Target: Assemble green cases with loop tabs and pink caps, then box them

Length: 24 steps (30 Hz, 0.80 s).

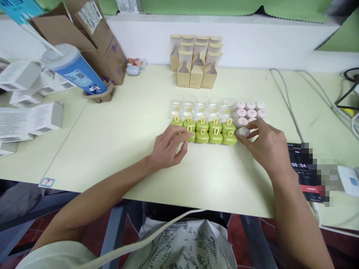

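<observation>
Two rows of glossy green cases (215, 137) with pale yellow loops stand on the table. My left hand (169, 147) rests over the left end of these rows, fingers stretched and thumb apart, covering part of the front row. At the right end, my right hand (266, 145) pinches a small whitish rounded piece (242, 132) between thumb and fingers, beside the last green case. Pale pink and white rounded pieces (251, 113) sit in a grid just behind it. Clear plastic cups (202, 108) line up behind the green cases.
Open tan cartons (196, 74) stand against the wall. To the left are a blue canister (81, 74), a brown cardboard box (109, 56) and white boxes (28, 119). A phone (304, 168) showing a timer lies right of my right hand, near grey cables (288, 101).
</observation>
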Tool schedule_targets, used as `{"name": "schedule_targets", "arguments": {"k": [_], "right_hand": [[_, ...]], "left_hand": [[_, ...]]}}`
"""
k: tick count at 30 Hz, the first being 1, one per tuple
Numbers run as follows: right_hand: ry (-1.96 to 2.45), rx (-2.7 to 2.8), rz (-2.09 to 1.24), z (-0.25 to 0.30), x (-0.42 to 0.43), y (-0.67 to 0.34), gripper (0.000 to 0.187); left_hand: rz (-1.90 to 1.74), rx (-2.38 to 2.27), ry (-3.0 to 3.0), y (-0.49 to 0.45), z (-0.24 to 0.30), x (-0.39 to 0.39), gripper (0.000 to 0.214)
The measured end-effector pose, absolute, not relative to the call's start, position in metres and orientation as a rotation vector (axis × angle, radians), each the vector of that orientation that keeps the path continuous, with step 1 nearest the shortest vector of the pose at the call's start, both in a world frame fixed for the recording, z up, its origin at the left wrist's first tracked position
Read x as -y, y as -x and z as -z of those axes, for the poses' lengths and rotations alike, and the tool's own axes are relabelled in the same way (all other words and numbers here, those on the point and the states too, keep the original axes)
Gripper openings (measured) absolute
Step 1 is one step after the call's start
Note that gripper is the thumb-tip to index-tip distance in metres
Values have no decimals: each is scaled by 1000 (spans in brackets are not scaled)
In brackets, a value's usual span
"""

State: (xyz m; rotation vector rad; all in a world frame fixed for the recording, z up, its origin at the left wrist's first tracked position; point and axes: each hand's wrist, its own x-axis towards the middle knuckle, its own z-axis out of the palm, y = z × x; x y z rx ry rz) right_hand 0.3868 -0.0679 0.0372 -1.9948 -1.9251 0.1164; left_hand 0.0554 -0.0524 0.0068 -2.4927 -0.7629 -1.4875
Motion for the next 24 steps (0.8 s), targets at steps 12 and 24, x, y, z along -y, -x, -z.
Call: {"name": "schedule_targets", "arguments": {"k": [12,24], "right_hand": [[1909,1849,56,-53,75,-399,23],[922,2081,299,-34,83,-331,38]], "left_hand": [[1495,841,2492,-54,-7,50,35],[2086,2071,2456,-31,42,14,68]]}}
